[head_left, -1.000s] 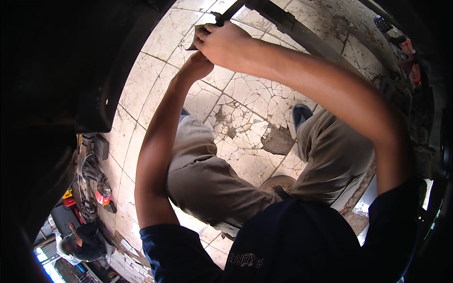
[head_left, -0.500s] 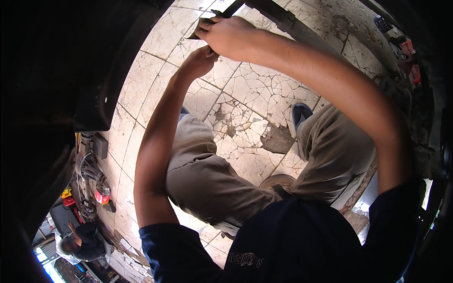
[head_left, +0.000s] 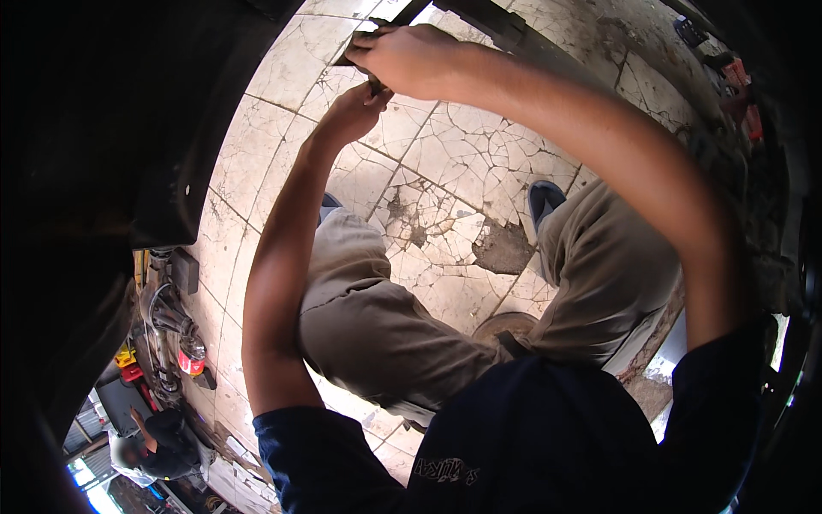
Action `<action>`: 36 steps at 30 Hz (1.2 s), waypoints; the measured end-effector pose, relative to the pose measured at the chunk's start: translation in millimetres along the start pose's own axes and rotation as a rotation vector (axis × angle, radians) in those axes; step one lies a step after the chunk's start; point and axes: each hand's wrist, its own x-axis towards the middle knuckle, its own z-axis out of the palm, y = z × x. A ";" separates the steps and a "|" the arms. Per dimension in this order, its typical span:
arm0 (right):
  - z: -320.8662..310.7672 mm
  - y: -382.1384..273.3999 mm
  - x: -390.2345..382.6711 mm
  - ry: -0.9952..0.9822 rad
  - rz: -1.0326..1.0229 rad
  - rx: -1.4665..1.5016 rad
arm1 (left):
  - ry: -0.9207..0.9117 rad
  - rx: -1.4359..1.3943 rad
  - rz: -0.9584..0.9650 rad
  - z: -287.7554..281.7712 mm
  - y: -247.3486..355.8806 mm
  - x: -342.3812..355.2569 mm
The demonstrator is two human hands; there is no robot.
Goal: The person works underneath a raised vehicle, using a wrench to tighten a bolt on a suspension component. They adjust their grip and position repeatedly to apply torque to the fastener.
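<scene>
Near the top of the head view, my right hand [head_left: 401,62] is closed on a dark, angled metal piece [head_left: 349,61] beside a long dark metal bar [head_left: 497,26]. My left hand [head_left: 349,115] is just below it, fingers curled around a dark lower part of what looks like the same piece; my fingers hide much of it, and I cannot make out exactly what it is. My forearms reach up over my bent legs, above the cracked white tile floor [head_left: 454,154].
A large dark body [head_left: 94,146] fills the left. An axle-like metal assembly [head_left: 167,313] lies at lower left, near a red-labelled bottle [head_left: 192,360]. Another person [head_left: 163,445] sits beyond it. Red plastic items [head_left: 735,73] and dark machinery [head_left: 736,171] are at the right.
Both my hands have moved a little up and to the left with the dark piece. The curled fingers stay on it.
</scene>
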 end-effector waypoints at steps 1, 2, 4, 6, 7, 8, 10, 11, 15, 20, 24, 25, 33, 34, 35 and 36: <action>2.2 -0.6 -1.9 0.015 0.007 -0.025 | 0.000 0.005 0.016 1.6 -0.3 -0.7; 4.8 -2.2 -3.5 0.032 0.012 -0.051 | 0.003 0.010 0.032 1.6 1.7 -2.5; 10.5 -6.5 -7.6 0.064 0.004 -0.093 | 0.031 0.034 0.100 2.6 3.0 -2.3; 7.5 -10.9 -9.2 0.094 -0.034 -0.126 | 0.086 0.074 0.190 2.8 -6.1 -4.9; 5.6 -12.4 -10.0 0.110 -0.054 -0.142 | 0.060 0.063 0.137 1.3 -9.5 -3.5; 9.8 -5.8 -7.8 0.118 -0.052 -0.147 | 0.029 0.049 0.091 0.8 -4.8 -1.0; 21.9 1.1 -8.2 0.194 -0.034 -0.163 | -0.016 0.020 0.048 1.4 3.4 0.1; 19.4 -1.1 -8.5 0.236 -0.030 -0.170 | -0.029 0.047 0.046 0.0 3.0 -0.9; 25.3 -9.2 -9.0 0.271 0.000 -0.295 | -0.050 0.110 0.048 -3.5 6.8 -4.0; 34.1 -3.1 -9.5 0.312 -0.014 -0.346 | -0.016 0.063 0.055 -1.9 7.7 -5.0; 34.2 -15.4 -14.3 0.240 0.053 -0.411 | 0.014 0.023 0.094 -0.5 0.5 -6.4; 35.5 -13.5 -13.5 0.276 0.041 -0.404 | 0.007 0.020 0.081 -1.1 1.2 -6.6; 34.4 -19.2 -18.4 0.214 0.084 -0.372 | 0.001 0.028 0.089 -2.8 5.4 -8.7; 32.9 -18.9 -15.9 0.222 0.073 -0.351 | -0.005 0.039 0.094 -4.0 3.6 -8.6; 32.2 -14.8 -13.9 0.224 0.067 -0.335 | -0.024 0.047 0.065 -4.1 7.6 -9.0; 32.3 -12.4 -12.9 0.226 0.062 -0.319 | -0.044 0.055 0.036 -5.0 11.9 -8.7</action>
